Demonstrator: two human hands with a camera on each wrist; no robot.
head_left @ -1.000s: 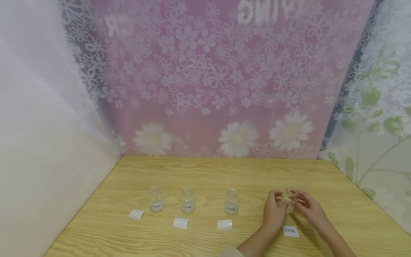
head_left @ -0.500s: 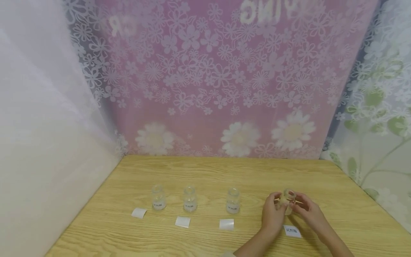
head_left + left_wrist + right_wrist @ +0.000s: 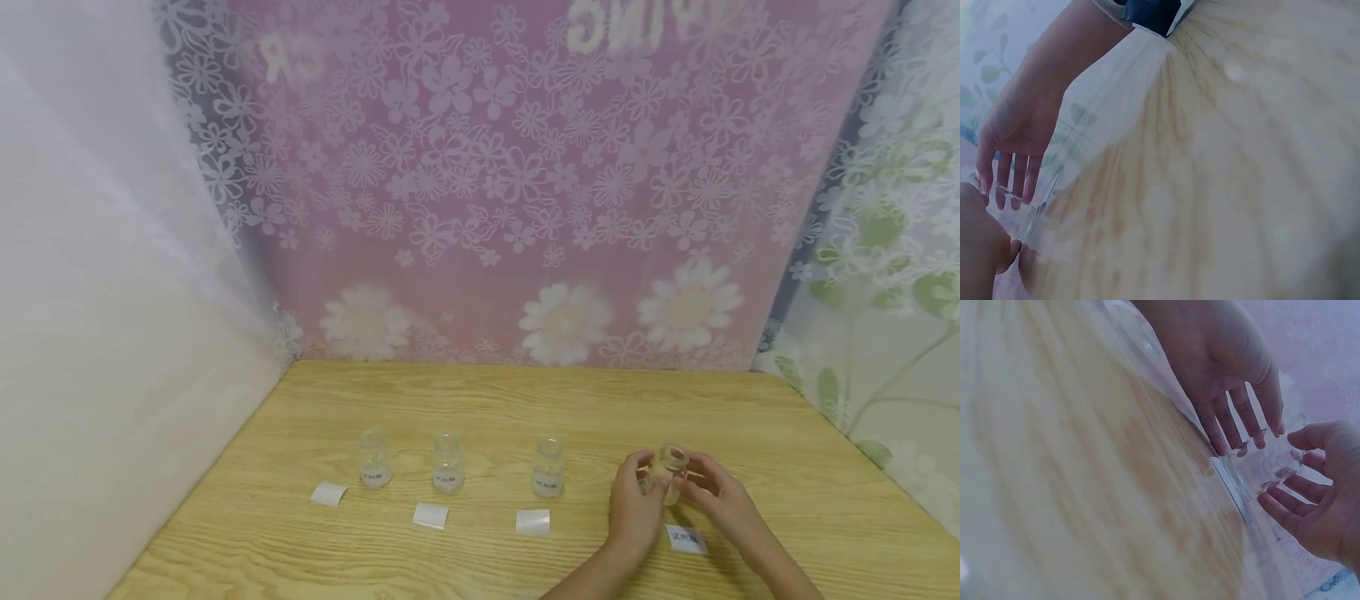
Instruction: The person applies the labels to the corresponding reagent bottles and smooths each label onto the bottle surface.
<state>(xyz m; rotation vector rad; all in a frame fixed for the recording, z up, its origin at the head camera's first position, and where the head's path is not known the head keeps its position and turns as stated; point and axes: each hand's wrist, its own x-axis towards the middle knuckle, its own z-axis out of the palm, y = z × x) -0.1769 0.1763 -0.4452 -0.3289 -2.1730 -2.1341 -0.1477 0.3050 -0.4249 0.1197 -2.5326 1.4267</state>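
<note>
On the right in the head view, a small clear glass bottle [image 3: 672,475] with a rimmed mouth stands between both hands, mouth up. My left hand [image 3: 632,504] holds its left side, thumb in front. My right hand [image 3: 722,496] grips the opposite side with fingertips and thumb. The right wrist view has the bottle [image 3: 1263,459] with several fingertips on its glass, its base close to the tabletop. Just in front lies a white label [image 3: 686,539] with dark printed characters. In the left wrist view the bottle [image 3: 1019,212] is partly hidden by the left hand [image 3: 982,240].
Three similar glass bottles [image 3: 373,460], [image 3: 447,463], [image 3: 548,468] stand in a row to the left, each showing a printed label low down. In front of them lie three plain white paper pieces [image 3: 328,494], [image 3: 431,515], [image 3: 532,522]. A floral curtain [image 3: 480,183] hangs behind the wooden table [image 3: 450,400].
The head view has shifted slightly, so the table things appear farther right. Relative to the printed label, both hands and the held bottle have moved a little left. Both hands stay on the bottle.
</note>
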